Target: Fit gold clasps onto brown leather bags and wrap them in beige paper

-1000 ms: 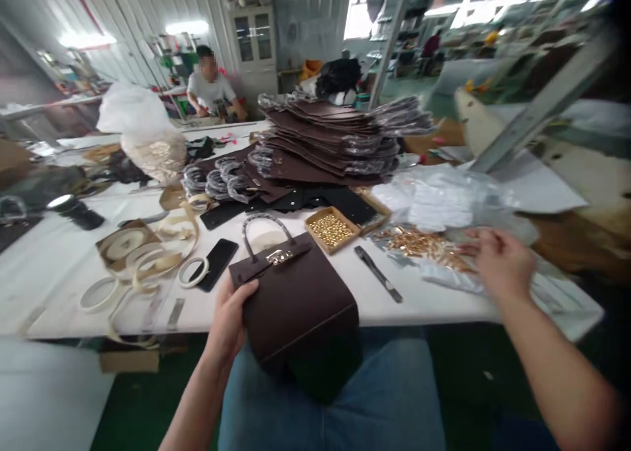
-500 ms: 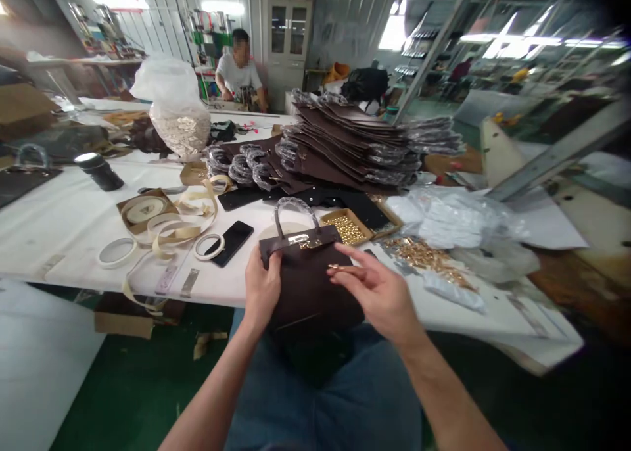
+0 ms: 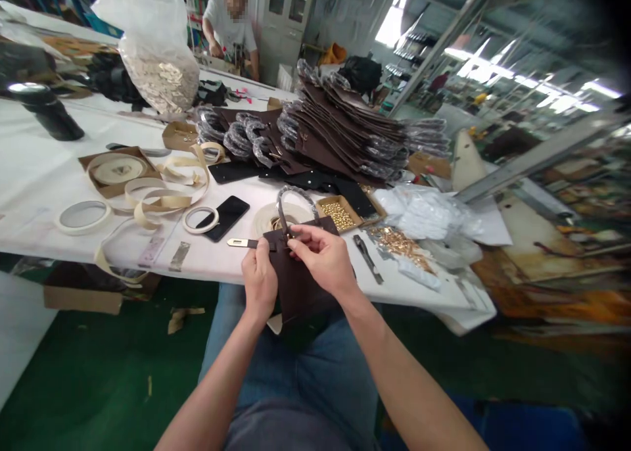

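Note:
A dark brown handbag (image 3: 308,286) leans at the table's front edge over my lap, its wrapped handle (image 3: 315,208) standing up. My left hand (image 3: 259,280) is closed on the bag's upper left side, thumb over a dark strap. The strap's gold metal tip (image 3: 238,242) sticks out to the left, beyond the thumb. My right hand (image 3: 323,257) pinches at the upper front of the bag, by the foot of the handle. Its fingertips hide whatever is between them. A roll of tape (image 3: 263,219) lies partly behind the bag.
Behind are stacked brown bag pieces (image 3: 335,135) and a phone (image 3: 227,217). To the right lie a box of gold studs (image 3: 340,214), a slim dark hand tool (image 3: 367,259) and loose gold hardware (image 3: 401,244). Tape rolls (image 3: 83,217) lie left. A co-worker (image 3: 231,23) sits beyond.
My right hand has moved left from the bag's right side to the handle's foot. The strap's gold tip now points left from under my left thumb. The view has tilted and shifted.

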`<state>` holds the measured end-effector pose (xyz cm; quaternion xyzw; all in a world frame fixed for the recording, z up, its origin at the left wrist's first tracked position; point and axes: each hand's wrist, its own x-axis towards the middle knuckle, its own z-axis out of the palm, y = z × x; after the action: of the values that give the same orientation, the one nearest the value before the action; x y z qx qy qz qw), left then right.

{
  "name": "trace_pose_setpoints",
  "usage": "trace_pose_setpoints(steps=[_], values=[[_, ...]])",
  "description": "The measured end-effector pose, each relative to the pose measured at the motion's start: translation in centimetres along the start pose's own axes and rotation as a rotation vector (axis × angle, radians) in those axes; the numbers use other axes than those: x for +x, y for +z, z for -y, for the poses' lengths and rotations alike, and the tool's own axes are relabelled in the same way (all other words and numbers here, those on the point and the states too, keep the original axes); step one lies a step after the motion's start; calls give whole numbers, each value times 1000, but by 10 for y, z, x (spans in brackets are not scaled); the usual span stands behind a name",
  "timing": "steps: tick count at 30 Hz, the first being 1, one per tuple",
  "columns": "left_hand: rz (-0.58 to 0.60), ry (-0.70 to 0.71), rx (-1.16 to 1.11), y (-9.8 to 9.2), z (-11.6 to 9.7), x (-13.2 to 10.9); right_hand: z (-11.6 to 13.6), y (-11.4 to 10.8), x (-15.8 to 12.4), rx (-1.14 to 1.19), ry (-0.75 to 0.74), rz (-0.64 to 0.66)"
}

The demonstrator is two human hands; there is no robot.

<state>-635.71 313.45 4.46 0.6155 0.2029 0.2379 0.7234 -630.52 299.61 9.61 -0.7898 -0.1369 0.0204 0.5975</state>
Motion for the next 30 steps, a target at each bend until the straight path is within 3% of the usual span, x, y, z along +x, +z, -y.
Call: trace_pose_setpoints(steps=[9,15,24,30], values=[[-21,98,23,9,-6,-1,18,-1,-5,-301,-260,18],[-57,164,155,11,-2,-5,24,4,-15,-484,-419,-11],[-103,249,272,12,-3,-7,36,6,-19,-505,-370,-9],[-134,225,250,12,2,-8,32,14,-20,-532,-345,-36]])
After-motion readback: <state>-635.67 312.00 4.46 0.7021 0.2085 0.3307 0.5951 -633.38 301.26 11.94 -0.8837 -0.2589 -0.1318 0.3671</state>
